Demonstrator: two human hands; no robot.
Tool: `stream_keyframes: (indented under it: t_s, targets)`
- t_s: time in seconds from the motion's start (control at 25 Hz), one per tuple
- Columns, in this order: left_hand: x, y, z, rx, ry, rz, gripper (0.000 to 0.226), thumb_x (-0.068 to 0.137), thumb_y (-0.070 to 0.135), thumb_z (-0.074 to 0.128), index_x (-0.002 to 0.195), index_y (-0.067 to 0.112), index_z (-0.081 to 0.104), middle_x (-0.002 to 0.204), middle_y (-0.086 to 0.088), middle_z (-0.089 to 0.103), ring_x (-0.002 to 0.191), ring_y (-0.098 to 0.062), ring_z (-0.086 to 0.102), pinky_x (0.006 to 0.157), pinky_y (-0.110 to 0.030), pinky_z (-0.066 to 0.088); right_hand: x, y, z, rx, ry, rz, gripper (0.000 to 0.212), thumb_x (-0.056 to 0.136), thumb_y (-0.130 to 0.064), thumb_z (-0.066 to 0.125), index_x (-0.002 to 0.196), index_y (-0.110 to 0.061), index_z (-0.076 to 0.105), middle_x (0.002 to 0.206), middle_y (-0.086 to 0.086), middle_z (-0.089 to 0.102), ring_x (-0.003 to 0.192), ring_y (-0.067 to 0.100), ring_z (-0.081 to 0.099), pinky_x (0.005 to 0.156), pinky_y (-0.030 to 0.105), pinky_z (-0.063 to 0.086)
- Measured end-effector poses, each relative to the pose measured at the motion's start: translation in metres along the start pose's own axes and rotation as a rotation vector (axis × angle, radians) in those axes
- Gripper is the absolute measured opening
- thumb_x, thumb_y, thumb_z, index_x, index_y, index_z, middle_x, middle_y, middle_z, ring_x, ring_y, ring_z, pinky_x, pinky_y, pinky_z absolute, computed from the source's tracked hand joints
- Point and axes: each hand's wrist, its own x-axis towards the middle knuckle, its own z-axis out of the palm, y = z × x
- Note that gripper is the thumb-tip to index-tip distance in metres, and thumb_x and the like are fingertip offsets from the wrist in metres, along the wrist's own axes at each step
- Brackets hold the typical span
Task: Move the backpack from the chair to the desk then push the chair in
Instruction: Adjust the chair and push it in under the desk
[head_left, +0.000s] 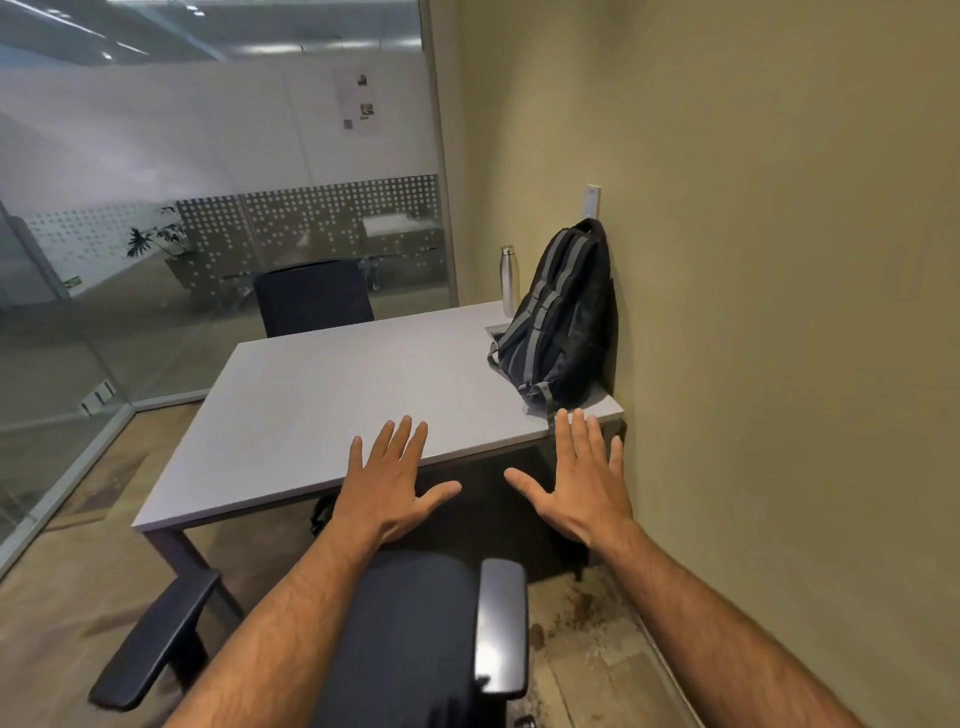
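The black backpack (563, 322) with grey straps stands upright on the far right corner of the grey desk (332, 410), leaning against the wall. A black office chair (400, 639) with two armrests sits just in front of the desk's near edge, its seat below my forearms. My left hand (389, 486) and my right hand (582, 480) hover side by side above the chair's front, palms down, fingers spread, holding nothing. Their fingertips reach over the desk's near edge.
A steel bottle (510, 280) stands behind the backpack. A second black chair (311, 299) is tucked at the desk's far side. A glass partition (156, 234) runs along the left, and a beige wall (779, 312) closes the right side.
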Motion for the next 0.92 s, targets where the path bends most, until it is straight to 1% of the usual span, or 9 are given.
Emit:
stream_keyframes:
  t_s: [0.12,0.2,0.4,0.64,0.8,0.92]
  targets:
    - [-0.045,-0.038,-0.003,-0.017,-0.007,-0.003,0.117,0.071,0.099,0.001,0.164,0.028,-0.003,0.173,-0.001,-0.008,0.160,-0.023,-0.009,0.126,-0.058,-0.007,-0.037,-0.048,0.003,0.029,0.006,-0.018,0.128,0.067,-0.102,-0.007,0.164,-0.018,-0.010,0.175,0.009,-0.009,0.160,0.028,-0.011,0.126,0.059,-0.005]
    - [-0.071,-0.060,-0.003,-0.025,-0.015,-0.023,0.117,0.070,0.098,0.000,0.164,0.028,-0.003,0.174,-0.002,-0.007,0.160,-0.022,-0.008,0.127,-0.058,-0.005,-0.059,-0.075,0.005,0.046,-0.001,-0.040,0.127,0.068,-0.101,-0.004,0.164,-0.018,-0.010,0.175,0.008,-0.009,0.160,0.027,-0.011,0.128,0.060,-0.003]
    - [-0.126,-0.098,-0.003,-0.043,-0.014,-0.077,0.115,0.072,0.096,0.003,0.164,0.027,-0.001,0.174,-0.002,-0.004,0.160,-0.023,-0.005,0.127,-0.060,-0.002,-0.094,-0.125,0.007,0.067,-0.026,-0.110,0.129,0.067,-0.102,-0.003,0.164,-0.017,-0.011,0.175,0.009,-0.010,0.160,0.027,-0.011,0.127,0.059,-0.006]
    - [-0.184,-0.131,-0.008,-0.049,-0.017,-0.142,0.111,0.077,0.094,0.012,0.164,0.025,0.001,0.174,-0.002,-0.002,0.160,-0.022,-0.003,0.128,-0.059,-0.001,-0.118,-0.173,0.012,0.078,-0.076,-0.180,0.129,0.067,-0.102,-0.004,0.164,-0.016,-0.013,0.175,0.009,-0.011,0.160,0.027,-0.013,0.128,0.060,-0.005]
    - [-0.214,-0.158,-0.012,-0.065,-0.034,-0.173,0.118,0.070,0.098,0.004,0.164,0.026,-0.001,0.174,0.000,-0.005,0.160,-0.020,-0.005,0.127,-0.057,-0.004,-0.141,-0.211,0.020,0.087,-0.102,-0.191,0.124,0.074,-0.100,0.005,0.164,-0.017,-0.012,0.174,0.008,-0.012,0.160,0.026,-0.013,0.128,0.059,-0.007]
    - [-0.231,-0.185,-0.012,-0.083,-0.051,-0.161,0.114,0.075,0.097,0.007,0.164,0.026,-0.001,0.174,0.000,-0.004,0.160,-0.019,-0.005,0.129,-0.058,-0.002,-0.160,-0.242,0.029,0.102,-0.125,-0.200,0.120,0.078,-0.099,0.011,0.164,-0.018,-0.012,0.174,0.006,-0.013,0.160,0.024,-0.014,0.128,0.058,-0.009]
